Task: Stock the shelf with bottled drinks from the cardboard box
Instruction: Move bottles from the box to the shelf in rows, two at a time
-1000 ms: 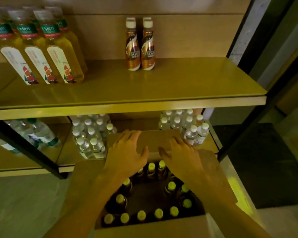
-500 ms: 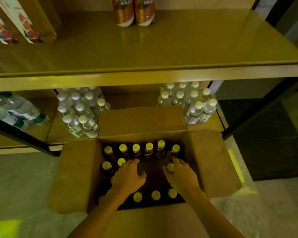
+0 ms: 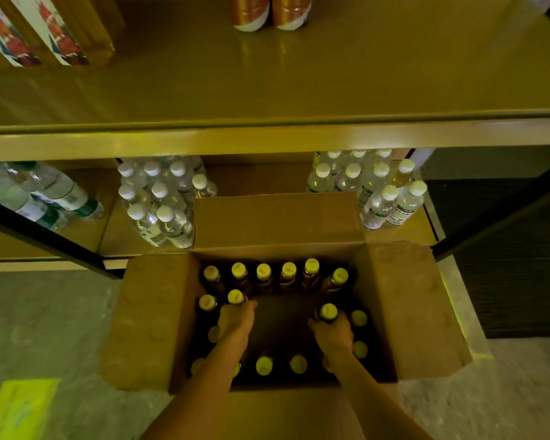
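An open cardboard box (image 3: 410, 312) stands on the floor below the shelf, holding several dark bottles with yellow caps. My left hand (image 3: 235, 319) reaches into the box and grips one bottle (image 3: 235, 296) just under its cap. My right hand (image 3: 332, 333) grips another bottle (image 3: 328, 311) the same way on the right side. Both bottles stand upright among the others. The middle of the box floor is bare. The upper shelf (image 3: 299, 90) is wide and mostly bare.
Two brown coffee bottles (image 3: 269, 11) stand at the back of the upper shelf, with yellow drink bottles (image 3: 45, 36) at its left. Clear water bottles (image 3: 159, 204) and more water bottles (image 3: 372, 185) fill the lower shelf behind the box. A dark post (image 3: 45, 236) crosses at left.
Both hands moved from the far box flap down into the box and closed around a bottle each. The view tilted down toward the box.
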Demonstrator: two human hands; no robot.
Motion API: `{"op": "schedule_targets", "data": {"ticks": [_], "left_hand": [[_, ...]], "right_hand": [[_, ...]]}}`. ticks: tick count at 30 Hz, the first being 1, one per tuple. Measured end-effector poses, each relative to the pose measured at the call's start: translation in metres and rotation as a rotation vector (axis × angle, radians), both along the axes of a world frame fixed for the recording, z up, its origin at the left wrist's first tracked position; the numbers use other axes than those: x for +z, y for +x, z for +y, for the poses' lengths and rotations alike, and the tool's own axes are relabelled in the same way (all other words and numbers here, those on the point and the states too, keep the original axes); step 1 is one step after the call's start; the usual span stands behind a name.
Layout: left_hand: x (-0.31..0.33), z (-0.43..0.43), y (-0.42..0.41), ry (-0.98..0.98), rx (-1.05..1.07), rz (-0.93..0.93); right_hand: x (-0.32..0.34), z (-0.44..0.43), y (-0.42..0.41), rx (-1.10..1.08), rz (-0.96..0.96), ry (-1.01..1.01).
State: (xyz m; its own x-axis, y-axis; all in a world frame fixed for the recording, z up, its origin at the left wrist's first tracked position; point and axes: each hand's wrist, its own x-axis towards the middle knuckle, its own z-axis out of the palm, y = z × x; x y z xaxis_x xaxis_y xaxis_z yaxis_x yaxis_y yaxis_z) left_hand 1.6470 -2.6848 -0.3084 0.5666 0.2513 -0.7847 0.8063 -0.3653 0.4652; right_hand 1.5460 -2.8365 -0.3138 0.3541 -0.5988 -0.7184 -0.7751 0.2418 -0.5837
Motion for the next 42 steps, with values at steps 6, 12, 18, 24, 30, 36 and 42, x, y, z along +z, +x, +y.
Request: {"op": "schedule_targets", "data": {"ticks": [6, 12, 18, 24, 30, 36, 42], "left_hand": [[-0.023, -0.016, 0.006, 0.074, 0.043, -0.154], [-0.043, -0.014, 0.002, 0.117, -0.036, -0.133], [-0.049, -0.006, -0.002, 0.078, -0.011, -0.171], [-0.03, -0.003, -0.009, 0.039, -0.078, -0.194], [0.022, -0.002, -0.018, -0.029, -0.2, -0.412], [0.12, 0.002, -0.02, -0.198, -0.313, -0.603], [0.238, 0.007, -0.017, -0.387, -0.458, -0.753]], "right_hand": [[-0.022, -0.002, 0.014, 0.055, 0.03, -0.094], [-0.043, -0.001, 0.018, 0.147, 0.007, -0.16], [-0.048, -0.007, 0.019, 0.157, -0.048, -0.14], [-0.028, -0.006, 0.014, 0.221, -0.106, -0.144], [0.043, -0.005, 0.013, 0.294, -0.235, -0.239], [0.121, -0.003, 0.002, 0.349, -0.417, -0.39], [0.219, -0.006, -0.002, 0.418, -0.626, -0.554]]}}
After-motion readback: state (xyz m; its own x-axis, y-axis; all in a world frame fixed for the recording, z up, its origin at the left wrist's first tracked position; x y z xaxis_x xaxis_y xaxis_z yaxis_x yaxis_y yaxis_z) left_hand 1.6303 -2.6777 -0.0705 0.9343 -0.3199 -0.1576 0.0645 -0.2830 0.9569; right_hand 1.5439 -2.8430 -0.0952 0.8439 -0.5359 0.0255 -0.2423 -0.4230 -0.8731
